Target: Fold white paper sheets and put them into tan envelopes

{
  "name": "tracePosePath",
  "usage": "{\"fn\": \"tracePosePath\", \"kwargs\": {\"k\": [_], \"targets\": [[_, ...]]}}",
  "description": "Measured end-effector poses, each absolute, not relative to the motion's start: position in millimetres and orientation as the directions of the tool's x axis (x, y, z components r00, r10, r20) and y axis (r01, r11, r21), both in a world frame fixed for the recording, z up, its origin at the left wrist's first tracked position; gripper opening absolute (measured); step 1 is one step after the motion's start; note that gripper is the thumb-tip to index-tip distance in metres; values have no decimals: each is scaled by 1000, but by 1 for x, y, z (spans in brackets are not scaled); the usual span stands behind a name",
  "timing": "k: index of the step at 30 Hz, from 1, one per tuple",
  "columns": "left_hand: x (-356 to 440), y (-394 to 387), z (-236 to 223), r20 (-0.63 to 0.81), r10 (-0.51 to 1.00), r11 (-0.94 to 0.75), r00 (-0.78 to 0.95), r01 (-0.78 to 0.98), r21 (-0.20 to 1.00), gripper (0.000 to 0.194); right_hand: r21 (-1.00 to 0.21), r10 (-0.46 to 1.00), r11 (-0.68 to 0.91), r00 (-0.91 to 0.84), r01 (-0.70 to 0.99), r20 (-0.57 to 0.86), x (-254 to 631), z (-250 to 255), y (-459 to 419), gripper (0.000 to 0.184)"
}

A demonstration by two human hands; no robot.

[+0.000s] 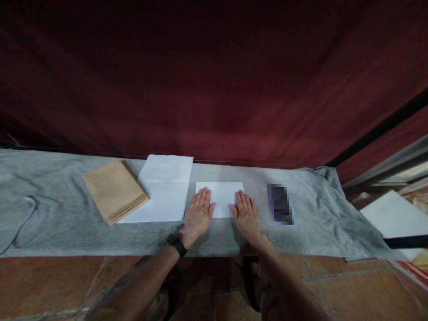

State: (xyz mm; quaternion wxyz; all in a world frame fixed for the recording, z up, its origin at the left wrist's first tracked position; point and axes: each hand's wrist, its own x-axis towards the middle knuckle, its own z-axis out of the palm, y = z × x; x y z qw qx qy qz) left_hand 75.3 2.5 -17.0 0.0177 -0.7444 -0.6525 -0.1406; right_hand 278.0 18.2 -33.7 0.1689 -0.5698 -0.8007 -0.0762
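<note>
here's the left hand (199, 210), palm down, fingers close together, thumb out, flat on the small white paper rectangle (223, 196); the right hand (246, 214) mirrors it at the paper's right end, also flat, pinching nothing. how far along? this piece looks folded and smoothed down, i'd judge, though its inside is hidden. left of the paper, the stack of larger creased white sheets (169, 191) seems to be what's left, along with the pile of flat tan paper packets (113, 189) overlapping it, no hand on either! right of the paper, a dark pixelated rectangular item (280, 204). beneath it all, the counter draped in grey cloth (321, 223). so the paper lies directly under both hands, bare between them.
</note>
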Motion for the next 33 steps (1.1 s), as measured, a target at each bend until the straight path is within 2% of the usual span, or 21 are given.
{"fn": "tracePosePath", "kwargs": {"k": [6,14,20,26,33], "targets": [[73,3,-21,226,971,-114,83,986,123,57,-54,886,299,-257,953,385,291,-39,19,57],[76,8,-14,283,956,-114,70,983,143,56,-121,913,215,-155,969,378,291,-32,23,55],[101,24,-10,264,953,-198,146,963,182,53,-243,928,316,-246,917,280,258,-14,43,53],[113,36,-15,202,957,-238,208,962,134,56,-336,923,378,-323,862,210,229,-12,58,52],[104,43,-16,174,975,-163,137,976,143,55,-284,930,340,-277,897,239,223,-24,64,53]]}}
